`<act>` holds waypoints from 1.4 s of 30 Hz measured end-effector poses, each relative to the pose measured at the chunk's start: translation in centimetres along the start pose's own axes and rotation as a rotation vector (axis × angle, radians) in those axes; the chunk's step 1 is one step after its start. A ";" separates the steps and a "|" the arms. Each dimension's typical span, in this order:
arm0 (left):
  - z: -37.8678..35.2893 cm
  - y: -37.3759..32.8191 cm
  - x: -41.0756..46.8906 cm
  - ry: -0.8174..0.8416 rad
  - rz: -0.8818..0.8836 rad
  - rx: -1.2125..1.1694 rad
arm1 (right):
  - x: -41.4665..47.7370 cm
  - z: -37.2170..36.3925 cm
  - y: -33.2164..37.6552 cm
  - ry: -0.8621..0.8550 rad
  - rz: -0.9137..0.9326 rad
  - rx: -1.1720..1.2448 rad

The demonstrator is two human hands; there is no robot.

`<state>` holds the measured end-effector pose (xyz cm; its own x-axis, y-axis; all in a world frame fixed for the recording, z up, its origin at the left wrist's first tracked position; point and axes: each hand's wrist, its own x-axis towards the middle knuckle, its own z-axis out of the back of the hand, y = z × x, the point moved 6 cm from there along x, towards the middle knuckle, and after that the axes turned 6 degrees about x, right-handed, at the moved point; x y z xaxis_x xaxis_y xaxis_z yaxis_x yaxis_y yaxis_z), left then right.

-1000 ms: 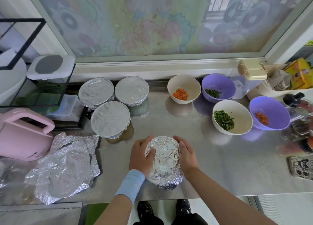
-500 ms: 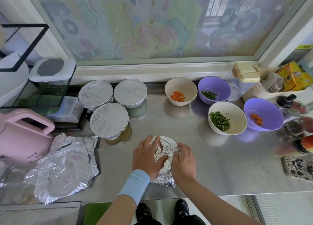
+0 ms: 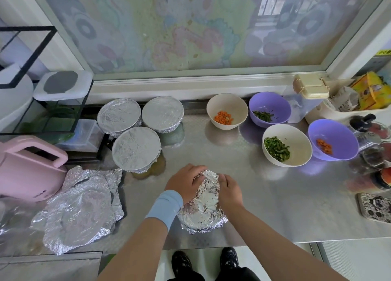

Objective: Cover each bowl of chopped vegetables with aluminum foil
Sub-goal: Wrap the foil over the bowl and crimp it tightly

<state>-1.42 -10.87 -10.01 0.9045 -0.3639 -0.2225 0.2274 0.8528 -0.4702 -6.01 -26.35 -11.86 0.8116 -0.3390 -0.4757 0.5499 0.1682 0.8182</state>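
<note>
A bowl wrapped in crinkled aluminum foil (image 3: pixel 204 206) stands near the counter's front edge. My left hand (image 3: pixel 185 182) lies over its left side and my right hand (image 3: pixel 229 190) over its right side, fingers curved down onto the foil. Three foil-covered bowls (image 3: pixel 136 147) stand together at the back left. Uncovered bowls sit at the right: a cream bowl with carrot (image 3: pixel 227 110), a purple bowl with greens (image 3: pixel 269 112), a cream bowl with green pieces (image 3: pixel 286 144) and a purple bowl with carrot (image 3: pixel 333 143). Loose foil sheets (image 3: pixel 81 208) lie at the left.
A pink kettle (image 3: pixel 27 168) stands at the far left beside a black wire rack (image 3: pixel 48 111). Jars and bottles (image 3: pixel 372 145) crowd the right edge, with a patterned phone (image 3: pixel 375 210) in front of them. A container with packets (image 3: pixel 347 103) is at the back right.
Both hands slid from the bowl's sides toward its far top, pressing the foil down; the view shifted slightly.
</note>
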 end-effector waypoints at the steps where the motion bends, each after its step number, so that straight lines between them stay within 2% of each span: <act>1: -0.2 0.3 -0.1 0.000 0.031 -0.024 | 0.3 0.0 0.0 0.004 -0.013 0.013; 7: -0.6 0.9 -0.5 -0.095 0.189 -0.079 | 0.9 0.8 -1.4 -0.113 -0.251 0.224; 10: -0.5 1.1 -0.5 -0.108 0.242 -0.140 | 1.3 1.1 -0.7 -0.182 -0.155 0.195; 13: -0.5 1.5 -0.8 -0.132 0.287 -0.168 | 1.5 0.8 0.1 -0.166 -0.099 0.150; 21: -0.7 2.1 -0.3 -0.115 0.356 -0.181 | 3.2 0.2 0.5 -0.036 -0.193 0.010; 23: -0.2 1.8 0.0 -0.187 0.249 -0.081 | 2.8 0.7 1.1 -0.101 -0.034 -0.089; 25: 0.2 1.2 0.1 -0.241 0.126 -0.065 | 1.6 0.9 2.4 -0.180 0.283 -0.237; 27: 0.1 0.6 -0.1 -0.219 0.060 -0.107 | 0.3 -0.2 2.7 -0.127 0.440 -0.323; 30: -0.3 0.5 -0.2 -0.200 0.067 -0.114 | -0.4 -1.0 1.7 -0.030 0.347 -0.299; 37: -0.1 0.6 0.4 -0.144 0.276 -0.142 | 1.0 -0.8 1.5 0.079 0.136 -0.186; 39: -0.3 1.0 0.7 -0.101 0.324 -0.142 | 1.6 -0.9 1.0 0.113 0.084 -0.170; 42: -0.3 1.2 1.1 0.005 0.300 -0.195 | 2.1 -1.2 0.6 0.163 0.055 -0.123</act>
<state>-0.29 -10.37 -11.07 0.9186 -0.1107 -0.3792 -0.1213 0.8345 -0.5375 -3.74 -25.89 -12.74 0.8569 -0.1735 -0.4855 0.5155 0.2979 0.8034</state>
